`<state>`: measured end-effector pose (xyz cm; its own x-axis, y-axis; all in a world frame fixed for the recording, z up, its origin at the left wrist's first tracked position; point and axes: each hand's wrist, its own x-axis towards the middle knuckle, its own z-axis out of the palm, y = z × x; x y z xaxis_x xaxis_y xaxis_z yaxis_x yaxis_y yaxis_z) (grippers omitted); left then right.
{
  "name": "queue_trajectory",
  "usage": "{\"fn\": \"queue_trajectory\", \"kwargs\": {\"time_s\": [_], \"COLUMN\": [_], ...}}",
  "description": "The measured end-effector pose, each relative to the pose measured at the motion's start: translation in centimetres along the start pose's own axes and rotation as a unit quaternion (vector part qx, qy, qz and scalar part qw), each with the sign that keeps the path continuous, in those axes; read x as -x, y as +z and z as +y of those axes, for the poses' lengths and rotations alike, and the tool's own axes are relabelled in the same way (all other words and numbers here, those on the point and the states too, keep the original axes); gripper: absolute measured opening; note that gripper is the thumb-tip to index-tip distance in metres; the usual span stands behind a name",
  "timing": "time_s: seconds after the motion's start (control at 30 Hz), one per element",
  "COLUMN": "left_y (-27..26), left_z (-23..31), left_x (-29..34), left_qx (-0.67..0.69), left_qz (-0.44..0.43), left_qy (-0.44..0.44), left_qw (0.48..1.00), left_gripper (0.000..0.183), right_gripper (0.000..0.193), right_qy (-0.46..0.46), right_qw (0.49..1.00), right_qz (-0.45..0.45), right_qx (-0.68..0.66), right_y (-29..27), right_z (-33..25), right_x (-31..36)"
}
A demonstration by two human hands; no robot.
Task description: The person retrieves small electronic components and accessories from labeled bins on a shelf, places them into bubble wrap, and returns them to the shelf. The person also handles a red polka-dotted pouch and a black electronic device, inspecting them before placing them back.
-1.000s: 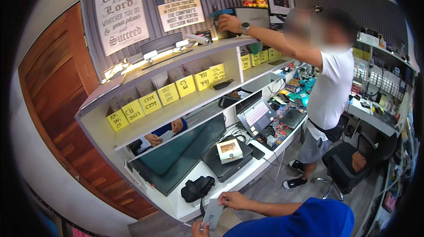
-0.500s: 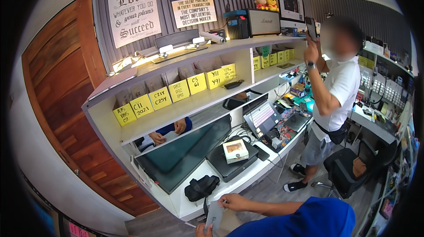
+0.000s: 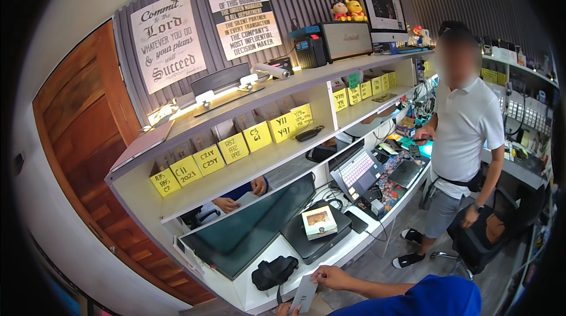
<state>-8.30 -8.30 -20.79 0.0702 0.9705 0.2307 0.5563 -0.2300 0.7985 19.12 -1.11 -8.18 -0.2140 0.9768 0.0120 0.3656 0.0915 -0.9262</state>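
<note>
At the lower edge, a flat grey rectangular packet (image 3: 304,295) with dark print on its face is held between both hands. My right hand (image 3: 331,277), at the end of a blue sleeve, pinches its upper right corner. My left hand (image 3: 286,309), partly cut off by the picture's edge, grips its lower end. A black cloth pouch (image 3: 275,272) with a strap lies on the white desk (image 3: 250,293) just beyond the packet. A mirror-like strip under the shelf shows a reflection of two hands and a blue sleeve.
A dark flat panel (image 3: 253,224) leans along the desk. Beside it a small box (image 3: 319,221) sits on a black case (image 3: 295,234), near a phone (image 3: 355,221) and an open laptop (image 3: 358,173). A co-worker (image 3: 466,133) stands at right by an office chair (image 3: 492,239).
The co-worker has lowered the raised phone and turned toward me, one arm now hanging down. My view has shifted a little; both my hands keep the packet.
</note>
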Motion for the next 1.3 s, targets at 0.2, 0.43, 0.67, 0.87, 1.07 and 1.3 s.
{"fn": "queue_trajectory", "kwargs": {"time_s": [0.2,0.43,0.67,0.87,1.07,1.3], "left_y": [2.9,9.0,9.0,7.1,4.4,0.3], "left_z": [2.7,4.6,9.6,11.6,8.6,5.3], "left_x": [-3.8,-5.8,-7.1,-7.4,-5.9,-4.6], "left_qx": [0.033,-0.1,-0.079,-0.007,-0.013,0.101], "left_qz": [-0.025,0.05,-0.014,0.004,0.049,0.027], "left_qy": [-0.003,0.207,0.085,0.035,0.087,-0.077], "left_qw": [0.999,0.972,0.993,0.999,0.995,0.992], "left_gripper": [0.027,0.03,0.033,0.033,0.03,0.028], "right_gripper": [0.026,0.028,0.032,0.036,0.033,0.03], "right_qy": [-0.026,0.057,0.021,-0.001,-0.114,-0.103], "right_qw": [0.999,0.998,1.0,1.0,0.99,0.993], "right_qz": [0.004,0.031,0.015,0.01,-0.016,-0.017], "right_qx": [0.019,0.025,0.007,0.021,0.086,0.053], "right_y": [-5.2,-11.6,-13.8,-12.6,-9.3,-3.8], "right_z": [1.2,4.2,7.9,5.8,3.9,0.1], "right_x": [-0.2,-1.7,-2.1,-3.4,-4.3,-4.0]}}
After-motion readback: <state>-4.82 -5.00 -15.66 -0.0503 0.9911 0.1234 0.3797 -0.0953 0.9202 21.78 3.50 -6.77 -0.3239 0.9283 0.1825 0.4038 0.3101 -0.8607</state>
